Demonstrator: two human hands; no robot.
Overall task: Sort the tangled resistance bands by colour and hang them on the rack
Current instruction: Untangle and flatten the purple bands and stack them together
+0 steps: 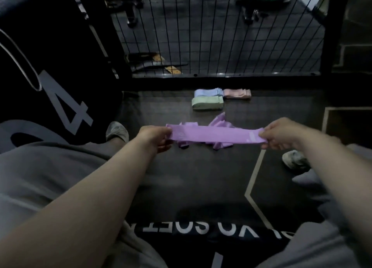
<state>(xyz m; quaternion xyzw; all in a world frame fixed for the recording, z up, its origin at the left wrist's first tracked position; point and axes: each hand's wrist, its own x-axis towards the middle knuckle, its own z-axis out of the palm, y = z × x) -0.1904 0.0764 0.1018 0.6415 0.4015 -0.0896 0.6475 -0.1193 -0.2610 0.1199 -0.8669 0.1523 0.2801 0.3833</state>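
- Purple resistance band (216,136) is held taut and flat above the dark floor (201,177), its long axis running left to right.
- Left hand (155,138) pinches the band's left end and right hand (279,134) pinches its right end, fingers curled tightly on the strip.
- Beneath it lies one crumpled purple heap (220,119); how many bands it holds cannot be told.
- Farther off lie three folded stacks: blue stack (208,92) touching green stack (207,102), with pink stack (237,93) just beside the blue.

held band (215,134) print — blurred | purple pile (220,119) — partly behind it
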